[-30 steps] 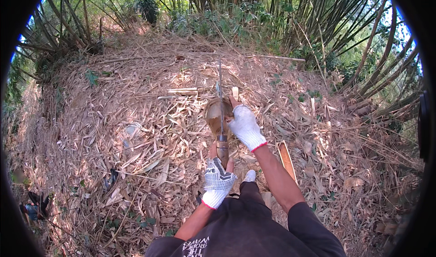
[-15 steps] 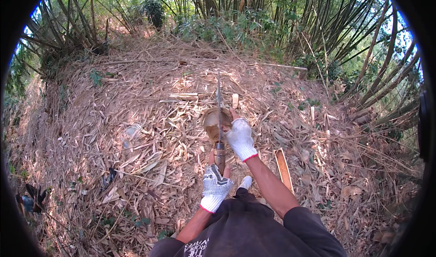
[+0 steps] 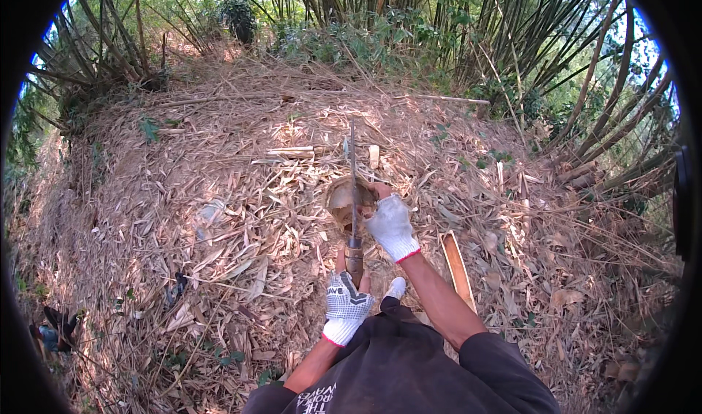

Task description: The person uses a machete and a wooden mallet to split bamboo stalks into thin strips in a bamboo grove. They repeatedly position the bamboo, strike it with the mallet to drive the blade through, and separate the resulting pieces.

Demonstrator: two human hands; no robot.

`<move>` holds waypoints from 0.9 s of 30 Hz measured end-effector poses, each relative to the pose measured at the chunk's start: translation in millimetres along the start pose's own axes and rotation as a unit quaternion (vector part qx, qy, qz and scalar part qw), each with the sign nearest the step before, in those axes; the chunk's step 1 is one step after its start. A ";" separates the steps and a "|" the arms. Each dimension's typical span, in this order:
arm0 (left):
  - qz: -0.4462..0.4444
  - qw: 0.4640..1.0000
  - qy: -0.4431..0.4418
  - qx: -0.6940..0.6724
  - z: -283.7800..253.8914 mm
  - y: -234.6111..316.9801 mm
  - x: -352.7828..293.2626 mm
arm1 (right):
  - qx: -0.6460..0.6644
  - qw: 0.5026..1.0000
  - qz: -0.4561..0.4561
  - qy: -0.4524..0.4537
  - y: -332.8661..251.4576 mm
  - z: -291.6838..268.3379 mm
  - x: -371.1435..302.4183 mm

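My left hand (image 3: 346, 303), in a fingerless white glove with dark dots, is wrapped round the wooden handle of a long knife (image 3: 353, 167). Its narrow blade, seen nearly edge-on, points straight away from me. Across from it, my right hand (image 3: 390, 222), also in a white glove with bare fingertips, grips the right rim of a brown, hollow, rounded piece (image 3: 341, 198). The blade passes over this piece, hiding part of it; whether they touch I cannot tell. My right fingertips are close beside the blade.
Dry bamboo leaves (image 3: 241, 246) cover the sloping ground. A split bamboo strip (image 3: 458, 274) lies right of my right forearm. Ahead lie short bamboo pieces (image 3: 291, 153) and a long pole (image 3: 446, 99). Bamboo clumps (image 3: 504, 41) stand behind. A dark glove-like thing (image 3: 60, 328) is at far left.
The knife's handle and my left hand have come slightly nearer to me. My right hand keeps its grip on the rim. The whole view has shifted a little.
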State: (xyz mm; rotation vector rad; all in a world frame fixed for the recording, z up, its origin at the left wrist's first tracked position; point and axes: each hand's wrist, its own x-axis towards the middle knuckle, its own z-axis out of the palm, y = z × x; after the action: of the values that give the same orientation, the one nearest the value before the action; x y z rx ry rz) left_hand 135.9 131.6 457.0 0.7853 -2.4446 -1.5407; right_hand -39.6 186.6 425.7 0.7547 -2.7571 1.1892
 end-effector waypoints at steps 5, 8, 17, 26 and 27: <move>0.044 0.999 0.031 0.012 7.2 -13.8 -1.8 | 0.012 0.999 0.035 -0.029 -8.0 -10.5 -1.7; 0.010 1.000 -0.008 -0.009 8.7 -20.3 -2.5 | 0.017 0.999 0.043 -0.020 -6.0 -10.4 -3.5; 0.046 0.998 -0.006 0.046 5.2 -24.7 -3.9 | 0.003 0.999 0.046 -0.026 -2.5 -7.1 -3.5; 0.037 0.999 0.004 0.023 -6.5 -8.9 -2.8 | -0.009 0.999 0.037 -0.035 -9.5 -9.5 -0.6; 0.036 0.999 0.005 0.026 -6.3 -10.9 -2.6 | -0.013 0.998 0.038 -0.045 -10.7 -10.7 0.5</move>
State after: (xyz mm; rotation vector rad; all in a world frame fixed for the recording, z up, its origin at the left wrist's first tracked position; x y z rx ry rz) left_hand 144.4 124.3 450.8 0.7044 -2.4868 -1.4501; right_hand -36.8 187.6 440.6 0.7238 -2.8941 1.1574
